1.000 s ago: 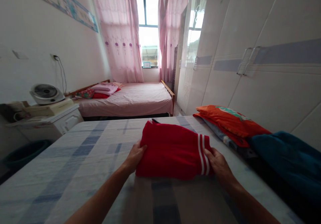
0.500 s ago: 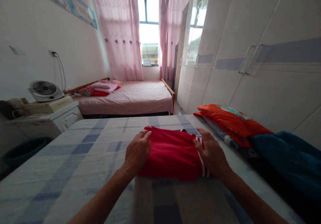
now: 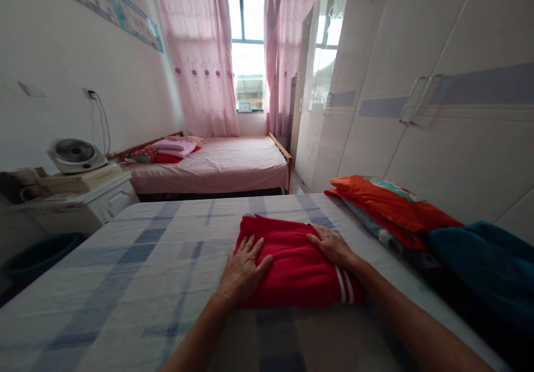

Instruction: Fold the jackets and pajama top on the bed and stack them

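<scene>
Red garment point(image 3: 292, 277): lies folded on the near bed point(image 3: 125, 272), a little in from its far edge, white stripes point(image 3: 344, 284) at its right end.
Left hand point(image 3: 244, 269): palm down on the garment's left part, fingers spread.
Right hand point(image 3: 331, 245): laid across its far right corner, thumb apart.
Since half a second ago: arched fingers have flattened, right hand further in.
Bed's right edge: orange garment point(image 3: 384, 202), teal cloth point(image 3: 488, 266).

No text can be read; the pale print point(image 3: 396, 188) on the orange garment point(image 3: 386, 208) is possibly lettering.
</scene>
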The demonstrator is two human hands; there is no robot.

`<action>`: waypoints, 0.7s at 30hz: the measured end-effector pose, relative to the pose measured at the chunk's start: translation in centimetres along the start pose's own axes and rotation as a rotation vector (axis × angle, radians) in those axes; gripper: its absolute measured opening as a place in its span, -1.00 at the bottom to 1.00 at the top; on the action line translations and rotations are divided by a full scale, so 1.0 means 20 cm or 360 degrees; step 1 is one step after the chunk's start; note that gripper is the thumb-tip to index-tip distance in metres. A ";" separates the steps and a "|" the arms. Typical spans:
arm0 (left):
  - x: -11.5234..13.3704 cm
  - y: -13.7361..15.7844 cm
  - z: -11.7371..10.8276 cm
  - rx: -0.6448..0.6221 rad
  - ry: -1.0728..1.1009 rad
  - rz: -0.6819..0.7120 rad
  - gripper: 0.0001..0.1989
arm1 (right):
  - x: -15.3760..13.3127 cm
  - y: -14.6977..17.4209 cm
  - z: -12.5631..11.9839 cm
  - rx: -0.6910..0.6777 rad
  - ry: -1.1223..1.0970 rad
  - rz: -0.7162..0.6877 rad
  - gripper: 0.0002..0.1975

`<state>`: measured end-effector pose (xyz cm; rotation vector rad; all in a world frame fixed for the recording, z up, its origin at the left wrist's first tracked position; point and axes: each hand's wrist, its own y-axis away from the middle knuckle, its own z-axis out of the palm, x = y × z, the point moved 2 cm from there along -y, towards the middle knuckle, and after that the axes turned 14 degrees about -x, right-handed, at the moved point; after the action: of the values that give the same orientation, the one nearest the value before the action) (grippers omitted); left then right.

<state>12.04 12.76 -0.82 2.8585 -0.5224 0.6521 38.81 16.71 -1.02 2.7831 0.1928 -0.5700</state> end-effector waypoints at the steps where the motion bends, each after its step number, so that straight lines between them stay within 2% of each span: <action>1: -0.01 -0.01 0.00 0.0052 0.0131 0.0036 -0.40 | 0.01 0.01 -0.02 -0.0011 -0.0026 -0.0019 -0.32; 4: -0.06 -0.02 -0.01 0.0229 0.0624 0.0151 -0.52 | -0.01 0.02 -0.06 -0.0008 -0.0121 -0.0037 -0.29; 7: -0.16 -0.04 -0.03 0.0398 0.0899 0.0086 -0.54 | -0.05 0.01 -0.11 -0.0085 -0.0234 -0.0030 -0.30; 10: -0.23 -0.05 -0.04 0.0509 0.0963 -0.0014 -0.52 | -0.10 -0.01 -0.16 -0.0255 -0.0372 -0.0070 -0.48; 12: -0.25 -0.06 -0.04 0.0515 0.0979 -0.0020 -0.54 | -0.13 0.00 -0.18 -0.0324 -0.0505 -0.0126 -0.57; 17: -0.26 -0.07 -0.04 0.0505 0.0985 -0.0045 -0.54 | -0.19 0.14 -0.18 -0.0338 -0.0924 -0.0330 -0.61; 21: -0.29 -0.09 -0.03 0.0474 0.0931 -0.0084 -0.53 | -0.19 0.33 -0.23 -0.0231 -0.1645 -0.0590 -0.62</action>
<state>7.63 16.34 -3.03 2.7100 -0.2694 1.5926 38.30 11.71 6.26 1.9768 0.4746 -1.8673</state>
